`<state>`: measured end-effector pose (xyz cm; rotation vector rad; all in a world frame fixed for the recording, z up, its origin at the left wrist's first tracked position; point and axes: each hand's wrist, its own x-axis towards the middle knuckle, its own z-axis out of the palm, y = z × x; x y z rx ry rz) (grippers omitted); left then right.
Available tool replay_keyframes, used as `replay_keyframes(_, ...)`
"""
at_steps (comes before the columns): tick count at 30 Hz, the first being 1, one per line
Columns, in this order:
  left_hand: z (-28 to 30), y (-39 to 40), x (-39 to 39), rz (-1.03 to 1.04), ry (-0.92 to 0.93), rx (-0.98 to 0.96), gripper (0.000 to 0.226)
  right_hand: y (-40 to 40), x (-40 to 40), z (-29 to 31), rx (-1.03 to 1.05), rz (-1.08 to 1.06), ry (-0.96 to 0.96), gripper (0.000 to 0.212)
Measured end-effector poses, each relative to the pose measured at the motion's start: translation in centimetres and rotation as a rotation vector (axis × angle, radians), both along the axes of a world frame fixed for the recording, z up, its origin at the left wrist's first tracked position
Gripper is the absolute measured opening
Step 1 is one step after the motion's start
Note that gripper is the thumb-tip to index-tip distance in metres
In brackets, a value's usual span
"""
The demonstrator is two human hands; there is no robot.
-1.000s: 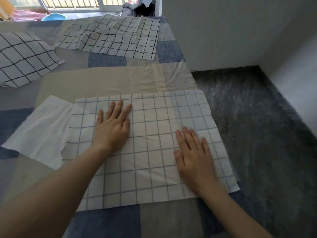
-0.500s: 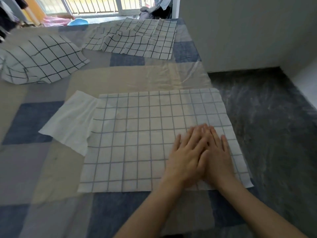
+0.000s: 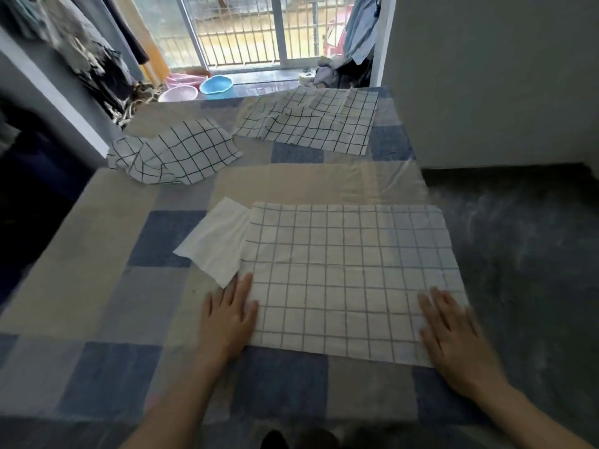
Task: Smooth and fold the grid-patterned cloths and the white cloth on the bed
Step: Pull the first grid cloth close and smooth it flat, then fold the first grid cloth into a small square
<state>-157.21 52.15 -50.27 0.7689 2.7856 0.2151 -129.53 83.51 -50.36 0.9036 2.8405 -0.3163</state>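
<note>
A pale cloth with a blue-grey grid lies flat on the bed in front of me. My left hand rests flat on its near left corner, fingers spread. My right hand lies flat on its near right corner. A plain white cloth sticks out from under the grid cloth's left edge. Farther back, a crumpled black-grid cloth sits at the left. A second black-grid cloth lies wrinkled at the far end.
The bed has a blue, grey and beige patchwork cover. Dark floor runs along its right side below a grey wall. Beyond the bed are a blue basin, pink basins, hanging clothes and a barred window.
Both hands were together on the cloth's right part. They have now slid apart to the two near corners. The view has tilted up to show more of the room.
</note>
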Motion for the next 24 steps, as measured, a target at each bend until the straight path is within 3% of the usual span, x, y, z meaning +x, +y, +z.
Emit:
replay_keyframes(6,2.3,-3.0,0.8,0.128,-0.201,-0.104,0.064,-1.0,2.7,1.7,-0.032,-0.149,-0.125,0.073)
replay_keyframes(8,3.5,-2.6,1.0,0.106,-0.216,-0.111,0.066,-1.8,1.6,3.3,-0.021,-0.153,-0.208,0.066)
replay_keyframes(10,4.2,-2.4,1.1,0.014,-0.158,-0.065,0.066,-2.5,0.5,4.5,0.032,-0.137,-0.218,0.057)
replay_keyframes(13,4.7,-2.2,1.3,-0.311,-0.120,-0.011,0.069,-3.8,-1.1,5.5,0.100,-0.017,-0.103,0.053)
replay_keyframes(16,4.7,-1.9,1.1,-0.557,-0.154,-0.042,0.073,-6.8,-2.6,5.4,-0.016,0.187,-0.012,0.055)
replay_keyframes(19,4.8,-1.5,0.9,-0.588,-0.099,0.039,0.057,-8.5,-3.2,5.2,-0.083,0.202,-0.014,0.057)
replay_keyframes(22,5.3,-1.2,0.8,-0.654,-0.050,-0.002,0.040,-9.3,-3.5,5.2,-0.061,0.134,-0.069,0.067)
replay_keyframes(24,5.4,-0.9,0.6,-0.679,-0.043,-0.049,0.051,-9.6,-4.2,5.6,-0.037,0.114,-0.086,0.069)
